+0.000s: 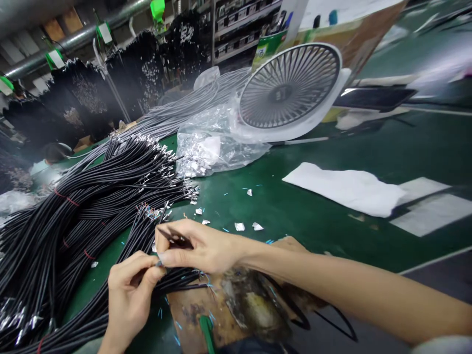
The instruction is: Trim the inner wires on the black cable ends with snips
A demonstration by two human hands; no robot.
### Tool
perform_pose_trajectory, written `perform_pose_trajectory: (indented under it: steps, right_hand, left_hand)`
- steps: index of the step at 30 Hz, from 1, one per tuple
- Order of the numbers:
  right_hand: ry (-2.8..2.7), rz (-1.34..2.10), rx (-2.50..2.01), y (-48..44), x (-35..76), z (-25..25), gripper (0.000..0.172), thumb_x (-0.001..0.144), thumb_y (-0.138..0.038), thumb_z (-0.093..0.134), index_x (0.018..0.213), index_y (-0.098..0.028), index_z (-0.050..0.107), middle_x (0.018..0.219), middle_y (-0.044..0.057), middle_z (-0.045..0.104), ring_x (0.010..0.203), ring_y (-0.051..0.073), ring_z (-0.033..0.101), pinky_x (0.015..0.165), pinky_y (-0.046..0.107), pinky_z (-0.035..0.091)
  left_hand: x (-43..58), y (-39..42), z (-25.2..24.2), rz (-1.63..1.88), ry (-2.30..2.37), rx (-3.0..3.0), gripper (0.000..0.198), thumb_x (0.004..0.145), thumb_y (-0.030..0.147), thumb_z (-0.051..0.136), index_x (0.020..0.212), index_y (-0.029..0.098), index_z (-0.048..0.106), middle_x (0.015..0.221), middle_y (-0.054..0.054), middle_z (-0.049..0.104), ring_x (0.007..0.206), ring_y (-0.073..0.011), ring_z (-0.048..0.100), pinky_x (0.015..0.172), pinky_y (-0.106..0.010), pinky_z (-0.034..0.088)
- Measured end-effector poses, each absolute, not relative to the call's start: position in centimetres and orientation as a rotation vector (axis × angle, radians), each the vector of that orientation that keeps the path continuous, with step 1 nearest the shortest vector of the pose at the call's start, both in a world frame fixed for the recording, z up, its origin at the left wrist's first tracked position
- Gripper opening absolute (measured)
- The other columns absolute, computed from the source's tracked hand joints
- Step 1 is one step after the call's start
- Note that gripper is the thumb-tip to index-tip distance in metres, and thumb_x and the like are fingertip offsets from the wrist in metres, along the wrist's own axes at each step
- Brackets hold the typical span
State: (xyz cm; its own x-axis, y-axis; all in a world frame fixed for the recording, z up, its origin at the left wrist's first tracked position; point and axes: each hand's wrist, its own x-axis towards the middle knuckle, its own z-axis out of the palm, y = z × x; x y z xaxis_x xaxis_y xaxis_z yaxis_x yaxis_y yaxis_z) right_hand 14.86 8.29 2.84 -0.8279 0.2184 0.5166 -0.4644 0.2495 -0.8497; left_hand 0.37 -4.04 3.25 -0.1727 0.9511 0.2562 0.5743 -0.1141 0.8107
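Left hand and right hand both pinch tight on one cable end beside the left pile, where a hard tug might snap its thin wires.

L hand & R hand close together, fingers of both in pinch (R forearm from right)

This was a factory assembly floor, as shown by the green workbench heaped along its left edge with bundled black cables, racks of more hanging cables behind, overhead ducting, and another worker seated beyond.
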Motion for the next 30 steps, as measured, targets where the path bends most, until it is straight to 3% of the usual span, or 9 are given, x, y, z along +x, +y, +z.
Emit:
perform_pose_trajectory:
  steps: [4,9,12,15,20,22,26,30]
  right_hand:
    - [-2.135,1.019,0.165,8.5,15.4,3.8,0.017,0.068,0.003,0.044,0.073,-0.013,0.049,0.075,0.001,0.044,0.065,0.010,0.039,0.056,0.021,0.030]
    - [-1.962,1.168,-0.192,7.3,14.7,4.1,0.021,0.082,-0.007,0.051,0.063,-0.014,0.046,0.065,-0.002,0.042,0.060,0.010,0.037,0.055,0.022,0.030]
    - [-1.749,1.334,-0.468,8.6,14.8,4.2,0.026,0.083,-0.010,0.052,0.061,-0.016,0.041,0.058,-0.004,0.038,0.053,0.008,0.034,0.050,0.021,0.027]
    - [-1.368,1.255,-0.719,10.2,15.6,4.4,0.028,0.090,-0.023,0.049,0.064,-0.018,0.039,0.055,-0.006,0.031,0.046,0.007,0.027,0.044,0.021,0.024]
    - [-1.912,1.167,-0.300,8.8,15.8,4.1,0.016,0.085,-0.024,0.061,0.074,-0.013,0.057,0.072,0.000,0.055,0.064,0.010,0.047,0.058,0.022,0.037]
    - [-1.996,1.078,-0.185,8.0,15.6,3.7,0.007,0.080,-0.015,0.065,0.077,-0.013,0.059,0.074,0.000,0.055,0.066,0.011,0.048,0.060,0.022,0.038]
    - [-2.051,0.959,-0.033,7.9,15.7,3.0,0.017,0.075,0.003,0.058,0.080,-0.012,0.056,0.077,0.001,0.053,0.067,0.011,0.047,0.060,0.020,0.038]
    - [-2.104,0.982,-0.001,8.1,15.8,3.0,0.017,0.074,0.002,0.056,0.080,-0.013,0.054,0.080,0.002,0.051,0.070,0.012,0.047,0.061,0.022,0.037]
  left_hand:
    - [0.5,-3.7,3.6,1.128,1.675,1.614,0.052,0.087,0.050,0.045,0.053,0.013,0.057,0.044,0.000,0.038,0.040,-0.0074,0.032,0.038,-0.020,0.026]
    - [0.5,-3.5,3.5,1.131,1.673,1.570,0.057,0.087,0.057,0.040,0.053,0.013,0.053,0.043,0.002,0.031,0.040,-0.0062,0.026,0.038,-0.020,0.022]
    - [0.4,-3.8,3.7,1.159,1.697,1.589,0.053,0.087,0.053,0.044,0.053,0.013,0.054,0.045,0.000,0.036,0.042,-0.0076,0.032,0.041,-0.021,0.025]
    - [0.5,-4.0,3.9,1.202,1.731,1.611,0.048,0.085,0.048,0.048,0.055,0.013,0.059,0.049,-0.001,0.043,0.045,-0.0093,0.038,0.042,-0.022,0.028]
    - [0.5,-3.8,3.8,1.205,1.787,1.612,0.045,0.085,0.047,0.048,0.058,0.014,0.063,0.048,-0.001,0.043,0.043,-0.0091,0.036,0.040,-0.021,0.027]
    - [0.6,-3.7,3.8,1.185,1.800,1.615,0.047,0.086,0.047,0.046,0.057,0.014,0.062,0.047,0.000,0.041,0.043,-0.0091,0.035,0.041,-0.021,0.026]
    - [0.8,-3.7,3.7,1.141,1.797,1.642,0.047,0.087,0.045,0.046,0.056,0.014,0.062,0.047,0.000,0.040,0.043,-0.0087,0.034,0.041,-0.021,0.025]
    - [0.8,-3.7,3.8,1.112,1.799,1.702,0.042,0.087,0.039,0.047,0.058,0.015,0.064,0.048,0.000,0.044,0.042,-0.0089,0.037,0.041,-0.021,0.026]
